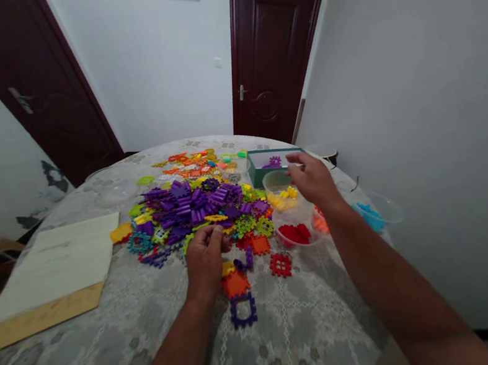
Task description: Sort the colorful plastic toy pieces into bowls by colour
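My left hand [205,253] is at the near edge of a heap of plastic building pieces, its fingers curled together; what they hold, if anything, is hidden. A flat yellow piece [216,217] lies just beyond those fingers. Over the near right corner of a green box [258,175] reaches my right hand [312,178], fingers apart and nothing visible in them. Inside that box are purple pieces [273,162]. Just below the right fingers stands a clear tub with yellow pieces [285,199]. Many purple pieces [195,202] top the heap.
Nearer tubs hold red pieces [295,234] and orange pieces [320,220]; blue pieces [370,217] lie in one at right. A red square [281,265], an orange square [235,283] and a purple frame [243,311] lie in front. Paper sheets [54,260] are at left.
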Demonstrator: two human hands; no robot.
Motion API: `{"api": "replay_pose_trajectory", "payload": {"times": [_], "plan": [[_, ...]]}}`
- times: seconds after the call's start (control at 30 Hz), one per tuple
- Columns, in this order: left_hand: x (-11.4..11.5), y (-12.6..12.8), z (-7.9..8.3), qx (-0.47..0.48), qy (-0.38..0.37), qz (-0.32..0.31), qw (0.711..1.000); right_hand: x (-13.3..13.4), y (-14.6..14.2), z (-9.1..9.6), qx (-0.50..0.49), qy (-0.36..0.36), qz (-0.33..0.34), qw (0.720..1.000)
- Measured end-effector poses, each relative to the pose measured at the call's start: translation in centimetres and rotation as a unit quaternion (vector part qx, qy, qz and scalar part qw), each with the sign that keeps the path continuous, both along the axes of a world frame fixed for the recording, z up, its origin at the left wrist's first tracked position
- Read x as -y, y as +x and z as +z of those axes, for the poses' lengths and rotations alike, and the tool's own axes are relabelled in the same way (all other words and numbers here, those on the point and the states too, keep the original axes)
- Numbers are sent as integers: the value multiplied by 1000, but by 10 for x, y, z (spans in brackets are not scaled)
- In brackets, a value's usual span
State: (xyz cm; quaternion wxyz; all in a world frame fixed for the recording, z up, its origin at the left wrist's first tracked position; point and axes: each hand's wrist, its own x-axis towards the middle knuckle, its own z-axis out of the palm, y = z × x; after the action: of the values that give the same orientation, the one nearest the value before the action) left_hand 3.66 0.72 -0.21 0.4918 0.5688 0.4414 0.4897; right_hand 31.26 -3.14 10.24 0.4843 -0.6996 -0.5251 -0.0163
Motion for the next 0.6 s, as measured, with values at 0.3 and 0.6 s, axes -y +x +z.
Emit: {"api": "replay_pose_trajectory", "payload": {"times": [0.3,0.6], "plan": [[4,-3,11,-1,41,-13,999,147,-131,-112,245,-151,119,950],[55,-61,-18,-343,274,-234,868,134,-126,-136,208,-214,66,952]]}}
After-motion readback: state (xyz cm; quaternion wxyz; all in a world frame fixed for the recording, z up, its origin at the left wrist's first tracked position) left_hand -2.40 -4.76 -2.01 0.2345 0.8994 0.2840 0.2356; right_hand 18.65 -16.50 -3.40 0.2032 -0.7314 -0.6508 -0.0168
